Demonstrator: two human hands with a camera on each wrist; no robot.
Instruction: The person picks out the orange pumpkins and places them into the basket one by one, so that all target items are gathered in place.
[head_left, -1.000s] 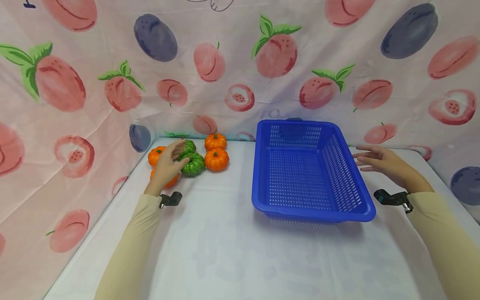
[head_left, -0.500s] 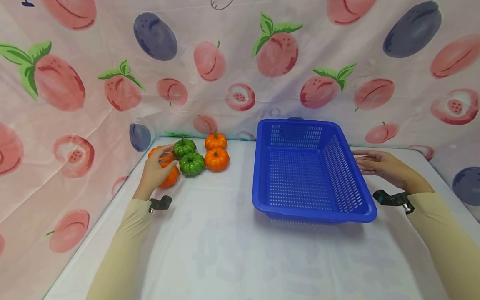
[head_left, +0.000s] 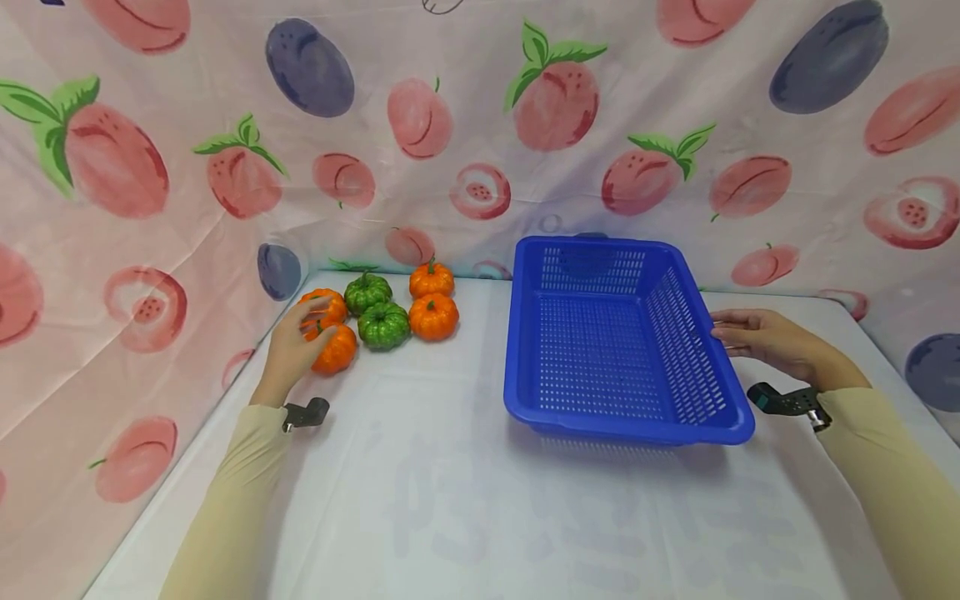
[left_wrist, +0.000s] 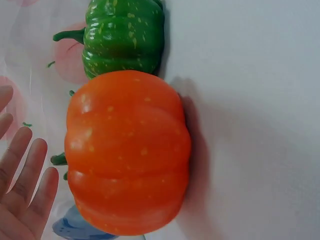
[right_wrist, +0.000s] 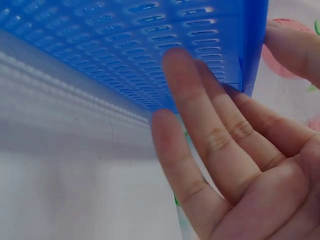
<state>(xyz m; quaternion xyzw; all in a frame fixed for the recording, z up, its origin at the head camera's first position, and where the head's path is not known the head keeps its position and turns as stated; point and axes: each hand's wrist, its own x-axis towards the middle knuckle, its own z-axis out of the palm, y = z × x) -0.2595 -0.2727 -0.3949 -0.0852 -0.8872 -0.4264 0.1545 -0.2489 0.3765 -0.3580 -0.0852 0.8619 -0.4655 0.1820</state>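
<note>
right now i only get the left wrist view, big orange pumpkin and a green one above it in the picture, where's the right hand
Observer: The right hand is at the right side of a blue basket.
Operator: ok and how many of these round things in all, i see two
Observer: Six in the head view: four orange pumpkins and two green pumpkins.
Operator: which ones sit closest to the blue basket
Observer: Two of the orange pumpkins, one behind the other.
</note>
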